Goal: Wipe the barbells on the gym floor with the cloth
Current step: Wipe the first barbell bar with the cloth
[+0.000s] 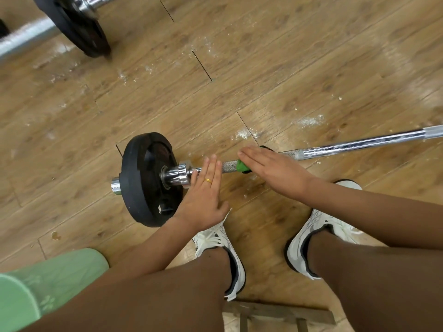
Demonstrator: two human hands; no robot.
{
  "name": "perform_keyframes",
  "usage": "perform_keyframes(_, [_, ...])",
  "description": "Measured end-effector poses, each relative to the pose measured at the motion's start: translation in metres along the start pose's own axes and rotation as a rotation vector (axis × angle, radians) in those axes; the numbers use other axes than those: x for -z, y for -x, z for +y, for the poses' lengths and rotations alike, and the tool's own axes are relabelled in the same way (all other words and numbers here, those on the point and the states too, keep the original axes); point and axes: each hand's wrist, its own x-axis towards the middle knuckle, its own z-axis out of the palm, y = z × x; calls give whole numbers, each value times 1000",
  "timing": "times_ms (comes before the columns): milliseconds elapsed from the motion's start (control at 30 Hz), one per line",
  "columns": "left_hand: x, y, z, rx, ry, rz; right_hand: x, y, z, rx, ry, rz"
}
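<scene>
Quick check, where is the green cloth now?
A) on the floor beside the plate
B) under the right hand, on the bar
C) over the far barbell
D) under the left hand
B: the green cloth shows beneath the flat right hand on the bar.

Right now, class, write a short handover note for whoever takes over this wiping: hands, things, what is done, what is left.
Left hand: fingers straight, resting on the near barbell beside its collar.
Right hand: flat, pressing the green cloth onto the knurled grip.
Done: cannot tell how much is wiped.
Left: white specks show on the shaft right of the cloth. The second barbell lies at upper left, with no hand on it.
</scene>
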Motion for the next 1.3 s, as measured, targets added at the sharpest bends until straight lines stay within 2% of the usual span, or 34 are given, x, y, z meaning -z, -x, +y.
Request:
perform_keyframes(267, [-6, 8, 9, 44, -1, -32, -6, 13, -2, 58, -85, -103])
perform_keyframes(433, [-14, 10, 12, 34, 9, -40, -9, 25, -7, 35, -50, -64])
perform_keyframes(600, [-15, 14, 10, 23, 30, -50, -11, 17, -8, 107, -64, -55])
perform_keyframes(833, [-22, 16, 16, 35, 42, -27, -6, 35, -6, 14, -34, -28])
perform_keyframes(1000, [-21, 14, 15, 40, 38, -35, -5, 19, -9, 75, -50, -44])
perform_keyframes(1200, [-19, 9, 13, 41, 29, -37, 7, 39, 6, -20, 8, -30])
perform_keyframes(1300, [-18, 5, 14, 53, 21, -28, -2, 20, -5, 10, 16, -16])
